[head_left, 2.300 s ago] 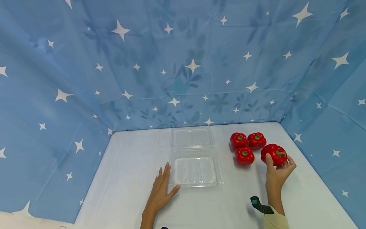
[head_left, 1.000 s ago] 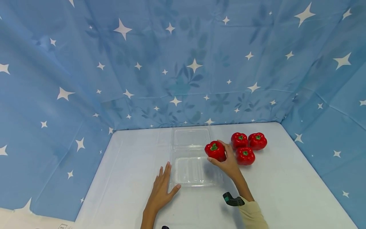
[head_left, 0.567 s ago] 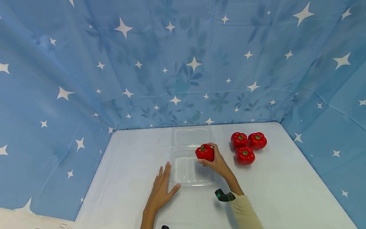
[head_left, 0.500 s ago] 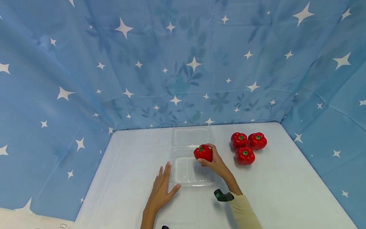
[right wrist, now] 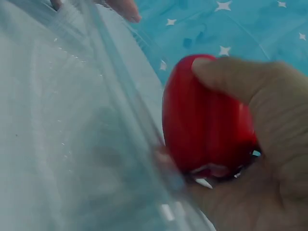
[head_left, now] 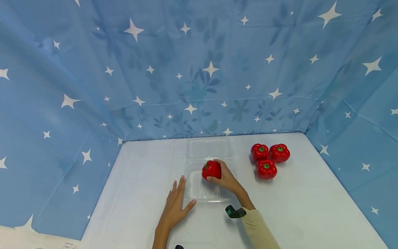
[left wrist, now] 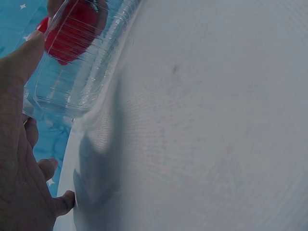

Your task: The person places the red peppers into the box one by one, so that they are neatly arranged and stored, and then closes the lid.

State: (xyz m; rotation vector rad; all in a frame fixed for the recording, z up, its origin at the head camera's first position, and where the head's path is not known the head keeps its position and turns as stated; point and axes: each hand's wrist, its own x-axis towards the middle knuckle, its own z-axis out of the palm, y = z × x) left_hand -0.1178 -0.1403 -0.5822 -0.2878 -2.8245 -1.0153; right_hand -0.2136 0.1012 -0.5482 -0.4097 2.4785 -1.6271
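Note:
My right hand (head_left: 226, 178) grips a red bell pepper (head_left: 211, 170) between thumb and fingers, over the near half of a clear plastic clamshell box (head_left: 196, 193). In the right wrist view the thumb lies along the side of the pepper (right wrist: 204, 120), with the box wall (right wrist: 130, 110) beside it. Flat at the left edge of the box rests my left hand (head_left: 175, 206), fingers straight and thumb spread. The left wrist view shows this hand (left wrist: 21, 139) next to the box (left wrist: 72, 91), the red pepper visible through its wall. Whether the pepper touches the box floor I cannot tell.
Three more red bell peppers (head_left: 266, 169) stand grouped on the white table (head_left: 311, 207) to the right of the box. The box lid (head_left: 208, 148) lies folded back toward the rear. A blue star-patterned curtain (head_left: 149, 86) encloses the table's back and sides.
My right hand has carried the pepper from the right side of the table leftward over the box, then lower and further left. My left hand has stayed in place.

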